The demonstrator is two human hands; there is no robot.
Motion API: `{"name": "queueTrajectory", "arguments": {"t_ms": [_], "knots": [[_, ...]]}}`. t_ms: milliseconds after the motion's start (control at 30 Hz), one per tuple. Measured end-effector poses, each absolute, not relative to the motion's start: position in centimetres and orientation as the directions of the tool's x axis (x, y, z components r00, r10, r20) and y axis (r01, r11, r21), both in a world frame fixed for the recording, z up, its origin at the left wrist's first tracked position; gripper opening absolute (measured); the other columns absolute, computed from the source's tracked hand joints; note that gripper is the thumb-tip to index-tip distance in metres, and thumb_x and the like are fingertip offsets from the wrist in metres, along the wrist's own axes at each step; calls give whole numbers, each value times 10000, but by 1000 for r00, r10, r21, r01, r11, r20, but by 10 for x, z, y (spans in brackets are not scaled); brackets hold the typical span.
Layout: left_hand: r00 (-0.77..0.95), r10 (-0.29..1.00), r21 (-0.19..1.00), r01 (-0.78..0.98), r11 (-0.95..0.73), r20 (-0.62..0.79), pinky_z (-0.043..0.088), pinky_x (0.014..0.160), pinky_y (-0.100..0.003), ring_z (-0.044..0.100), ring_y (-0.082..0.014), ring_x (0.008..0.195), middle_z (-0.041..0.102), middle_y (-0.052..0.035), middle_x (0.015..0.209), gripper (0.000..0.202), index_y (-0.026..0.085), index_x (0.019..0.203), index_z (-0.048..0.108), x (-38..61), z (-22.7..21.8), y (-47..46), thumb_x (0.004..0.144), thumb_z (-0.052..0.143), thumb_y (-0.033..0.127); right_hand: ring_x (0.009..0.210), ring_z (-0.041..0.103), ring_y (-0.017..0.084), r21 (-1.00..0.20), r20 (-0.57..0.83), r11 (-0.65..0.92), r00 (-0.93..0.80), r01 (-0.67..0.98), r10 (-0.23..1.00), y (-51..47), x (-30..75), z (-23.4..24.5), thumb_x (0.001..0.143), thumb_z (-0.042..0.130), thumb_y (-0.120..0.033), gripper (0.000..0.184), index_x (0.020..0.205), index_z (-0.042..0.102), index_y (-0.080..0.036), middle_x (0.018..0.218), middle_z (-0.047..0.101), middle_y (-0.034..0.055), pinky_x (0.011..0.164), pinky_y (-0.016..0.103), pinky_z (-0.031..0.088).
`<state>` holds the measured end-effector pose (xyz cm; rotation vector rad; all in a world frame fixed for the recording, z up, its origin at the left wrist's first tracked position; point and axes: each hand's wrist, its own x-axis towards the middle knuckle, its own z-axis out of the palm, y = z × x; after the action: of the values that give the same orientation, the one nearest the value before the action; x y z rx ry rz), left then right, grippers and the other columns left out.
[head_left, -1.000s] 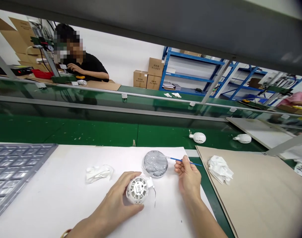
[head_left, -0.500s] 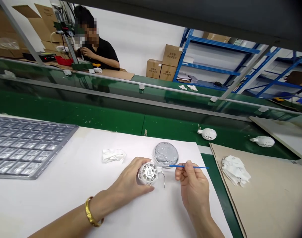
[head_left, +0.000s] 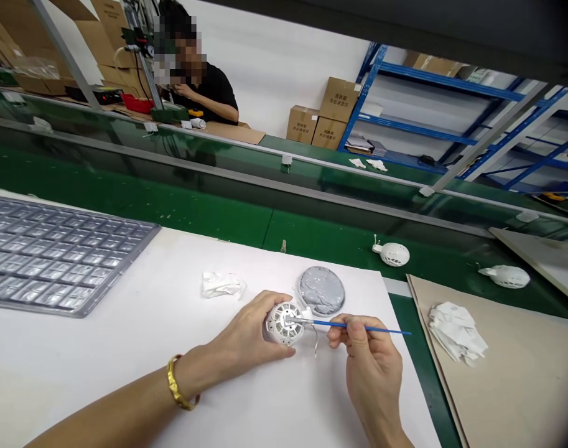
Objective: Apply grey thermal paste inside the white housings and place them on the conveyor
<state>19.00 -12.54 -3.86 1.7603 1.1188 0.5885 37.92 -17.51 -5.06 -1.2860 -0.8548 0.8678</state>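
Observation:
My left hand (head_left: 246, 326) grips a round white perforated plastic housing (head_left: 284, 323) by its side, with its slotted face turned up and a thin wire hanging below it. My right hand (head_left: 370, 354) pinches a thin blue-handled brush (head_left: 353, 325), whose tip reaches the face of the housing. Just beyond the hands lies a round dish of grey paste (head_left: 321, 290), touched by neither hand. A crumpled white cloth (head_left: 222, 285) lies to the left of the dish.
Everything lies on a white sheet (head_left: 125, 373). A clear blister tray (head_left: 55, 255) sits at left. Two more white housings (head_left: 393, 254) (head_left: 505, 277) rest on the green conveyor belt (head_left: 172, 199). White scraps (head_left: 456, 333) lie on a cardboard sheet (head_left: 498, 379). A co-worker (head_left: 209, 93) sits beyond.
The brush tip has moved left from beside the housing onto its face. The housing has turned its face further upward, and the whole view has shifted as my head moved.

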Motion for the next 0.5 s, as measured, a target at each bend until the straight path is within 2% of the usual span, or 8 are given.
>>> {"name": "queueTrajectory", "arguments": {"t_ms": [200,500], "knots": [[473,879,893,421,-156,-69,474,889,-321,537,-199,1025,523,-17,1162,627,262,1170,481,189,-40,-127,603,743,198,599,598,171,-992,129,121,363,45,923,-175,387,-52,858,552,-399,245,847,597,-158,747,651,68,582,327,484],[519,854,901,389,-191,-43,473,907,-342,539,-219,1050,531,-34,1179,627,272,1186,496,184,-38,-122,614,751,226,592,585,170,-987,150,158,461,21,875,-174,383,-30,825,601,-386,218,805,587,-169,768,647,67,583,342,471]]}}
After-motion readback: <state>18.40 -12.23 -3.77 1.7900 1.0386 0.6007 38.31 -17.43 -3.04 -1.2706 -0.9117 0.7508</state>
